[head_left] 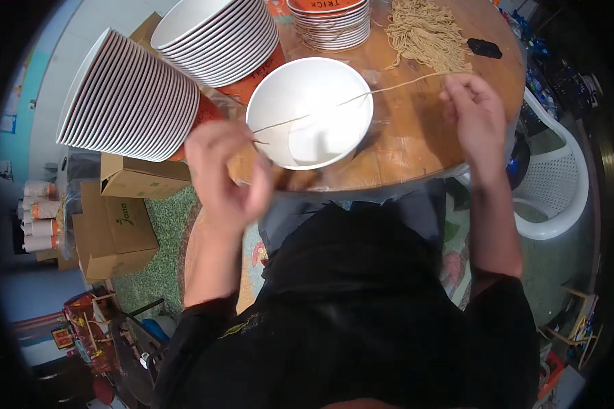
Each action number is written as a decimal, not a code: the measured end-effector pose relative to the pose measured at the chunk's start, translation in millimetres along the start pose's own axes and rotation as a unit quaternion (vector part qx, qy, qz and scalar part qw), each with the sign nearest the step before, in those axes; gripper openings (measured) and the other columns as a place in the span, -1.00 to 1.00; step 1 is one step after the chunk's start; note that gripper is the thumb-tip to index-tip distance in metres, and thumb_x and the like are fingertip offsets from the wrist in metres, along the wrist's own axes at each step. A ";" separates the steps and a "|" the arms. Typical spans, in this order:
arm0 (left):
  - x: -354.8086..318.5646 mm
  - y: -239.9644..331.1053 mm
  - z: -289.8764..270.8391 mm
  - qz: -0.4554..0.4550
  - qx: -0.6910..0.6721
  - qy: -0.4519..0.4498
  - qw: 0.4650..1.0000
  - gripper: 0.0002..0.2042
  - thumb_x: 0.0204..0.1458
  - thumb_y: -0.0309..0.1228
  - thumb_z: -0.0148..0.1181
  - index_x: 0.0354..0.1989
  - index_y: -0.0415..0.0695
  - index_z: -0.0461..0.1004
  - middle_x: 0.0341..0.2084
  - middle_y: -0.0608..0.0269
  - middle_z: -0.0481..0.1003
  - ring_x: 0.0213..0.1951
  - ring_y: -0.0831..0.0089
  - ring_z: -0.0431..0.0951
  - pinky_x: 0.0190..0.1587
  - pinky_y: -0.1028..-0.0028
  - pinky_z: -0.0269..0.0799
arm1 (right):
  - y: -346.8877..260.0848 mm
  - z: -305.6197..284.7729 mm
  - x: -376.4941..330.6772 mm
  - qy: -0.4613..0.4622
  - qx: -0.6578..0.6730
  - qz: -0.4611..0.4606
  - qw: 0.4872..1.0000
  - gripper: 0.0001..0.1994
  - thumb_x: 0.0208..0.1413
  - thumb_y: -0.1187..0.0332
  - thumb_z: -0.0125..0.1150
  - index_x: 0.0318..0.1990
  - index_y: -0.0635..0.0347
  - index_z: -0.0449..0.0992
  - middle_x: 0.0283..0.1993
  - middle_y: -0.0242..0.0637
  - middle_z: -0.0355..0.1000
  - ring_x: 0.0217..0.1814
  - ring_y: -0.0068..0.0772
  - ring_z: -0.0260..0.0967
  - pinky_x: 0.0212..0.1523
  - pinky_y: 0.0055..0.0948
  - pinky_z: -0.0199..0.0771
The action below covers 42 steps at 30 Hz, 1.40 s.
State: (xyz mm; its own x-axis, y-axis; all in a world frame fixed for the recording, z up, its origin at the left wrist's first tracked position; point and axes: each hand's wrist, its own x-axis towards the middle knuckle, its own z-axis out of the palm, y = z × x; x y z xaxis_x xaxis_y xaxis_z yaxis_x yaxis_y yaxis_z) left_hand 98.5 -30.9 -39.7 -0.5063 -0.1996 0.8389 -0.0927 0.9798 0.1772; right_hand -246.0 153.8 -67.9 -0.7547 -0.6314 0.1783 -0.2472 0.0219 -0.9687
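Note:
A tan cord (pixel 406 83) stretches above the mouth of a white round paper bucket (pixel 269 88) on the wooden table. My right hand (pixel 476 112) pinches the cord at the bucket's right. Slightly smeared by motion, my left hand (pixel 222 163) is closed at the bucket's left rim, where the cord meets its fingers and a short end pokes out. Over the white interior, part of the cord fades from sight. Beyond my right hand lies a loose heap of the same tan cord (pixel 426 34).
Tall nested bucket stacks (pixel 133 102) (pixel 218 41) lean at the table's left. A shorter stack (pixel 331 31) stands behind the single bucket. A black object (pixel 484 48) lies by the cord heap. Cardboard boxes (pixel 119 235) sit at left; a white plastic chair (pixel 552 174) stands right.

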 end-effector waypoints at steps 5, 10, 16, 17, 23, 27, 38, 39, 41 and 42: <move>12.8 59.1 15.9 -0.027 0.009 -0.168 0.985 -0.60 0.03 -0.31 0.60 0.04 -0.11 0.67 -0.19 0.17 0.61 -0.07 0.09 0.61 0.10 0.14 0.41 | -16.1 28.1 -11.7 -0.121 0.303 0.141 0.935 -0.79 0.55 0.23 0.27 0.02 0.19 0.65 -0.31 -0.52 0.51 -0.37 -0.65 0.37 -0.35 -0.61 0.37; 15.0 29.8 -2.6 -0.021 0.006 -0.239 0.971 -0.71 0.02 -0.53 0.49 -0.04 -0.06 0.72 -0.24 0.30 0.68 0.00 0.20 0.69 0.34 -0.01 0.34 | 9.2 27.7 -1.4 -0.175 0.623 0.233 0.727 -0.77 0.57 0.20 0.22 0.12 0.14 0.62 -0.23 -0.49 0.54 -0.29 -0.57 0.42 -0.30 -0.60 0.44; 25.1 16.9 -31.0 -0.070 -0.029 -0.252 0.965 -0.52 -0.15 -0.61 0.33 0.06 -0.17 0.64 0.02 0.08 0.67 0.29 -0.05 0.62 0.44 -0.09 0.38 | 10.1 65.8 -48.7 -0.241 0.603 0.251 0.718 -0.76 0.58 0.13 0.20 0.11 0.05 0.58 -0.18 -0.47 0.46 -0.20 -0.52 0.34 -0.24 -0.51 0.35; 28.1 23.4 -29.4 -0.085 -0.042 -0.220 0.971 -0.51 -0.16 -0.57 0.36 0.08 -0.18 0.63 0.03 0.03 0.66 0.28 -0.08 0.62 0.40 -0.04 0.44 | 10.6 70.9 -51.1 -0.239 0.589 0.247 0.732 -0.76 0.58 0.11 0.19 0.10 0.05 0.56 -0.16 -0.47 0.43 -0.19 -0.52 0.31 -0.23 -0.49 0.32; 54.3 76.5 13.5 -0.088 0.043 -0.237 0.966 -0.42 -0.03 -0.29 0.67 0.15 -0.27 0.61 0.01 -0.05 0.65 0.06 -0.04 0.67 0.11 0.10 0.59 | 2.0 89.1 -53.3 -0.233 0.594 0.204 0.742 -0.72 0.60 0.12 0.17 0.12 0.13 0.55 -0.17 -0.45 0.45 -0.23 -0.53 0.33 -0.26 -0.50 0.34; 65.6 70.8 40.1 -0.170 0.052 -0.327 0.928 -0.64 0.11 -0.33 0.56 0.04 -0.20 0.70 -0.22 -0.05 0.73 -0.21 -0.07 0.75 -0.16 0.09 0.64 | 3.0 91.5 -49.3 -0.206 0.563 0.174 0.782 -0.72 0.60 0.13 0.18 0.13 0.17 0.55 -0.20 -0.44 0.47 -0.28 -0.54 0.34 -0.28 -0.50 0.33; 52.8 38.8 32.5 -0.174 -0.019 -0.299 0.938 -0.84 0.11 -0.42 0.50 -0.20 -0.21 0.73 -0.40 -0.06 0.66 -0.32 -0.12 0.68 -0.19 0.10 0.60 | 8.7 115.0 -63.3 -0.226 0.573 0.095 0.782 -0.67 0.59 0.18 0.18 0.16 0.26 0.68 -0.10 -0.43 0.61 -0.10 -0.54 0.47 -0.04 -0.46 0.44; 51.4 38.7 32.8 -0.176 -0.016 -0.299 0.938 -0.84 0.11 -0.42 0.50 -0.20 -0.21 0.73 -0.40 -0.06 0.66 -0.32 -0.12 0.68 -0.19 0.10 0.60 | 10.1 114.5 -63.6 -0.230 0.575 0.091 0.780 -0.67 0.59 0.18 0.18 0.15 0.26 0.69 -0.07 -0.41 0.62 -0.09 -0.54 0.48 -0.03 -0.46 0.45; 48.3 39.6 34.1 -0.115 -0.002 -0.261 0.958 -0.82 0.07 -0.46 0.47 -0.15 -0.20 0.72 -0.36 -0.02 0.69 -0.26 -0.09 0.70 -0.09 0.09 0.59 | 9.7 116.1 -64.0 -0.235 0.576 0.087 0.778 -0.67 0.59 0.18 0.19 0.15 0.26 0.70 -0.04 -0.40 0.64 -0.08 -0.55 0.49 -0.02 -0.46 0.46; 48.0 39.0 33.5 -0.115 -0.003 -0.262 0.958 -0.82 0.07 -0.46 0.47 -0.15 -0.20 0.72 -0.36 -0.02 0.69 -0.26 -0.09 0.70 -0.09 0.09 0.59 | 8.4 115.8 -64.5 -0.227 0.576 0.090 0.780 -0.67 0.59 0.18 0.19 0.15 0.26 0.70 -0.05 -0.40 0.64 -0.08 -0.55 0.49 -0.02 -0.46 0.47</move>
State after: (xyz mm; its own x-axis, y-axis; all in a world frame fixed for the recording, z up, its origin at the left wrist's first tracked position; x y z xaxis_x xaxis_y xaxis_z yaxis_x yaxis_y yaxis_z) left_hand 41.9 -1.9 -9.8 -0.8336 -0.3756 0.4050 -0.2497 0.9103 0.3302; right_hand -128.9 105.0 -107.5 -0.3566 -0.9135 0.1958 0.7449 -0.4044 -0.5306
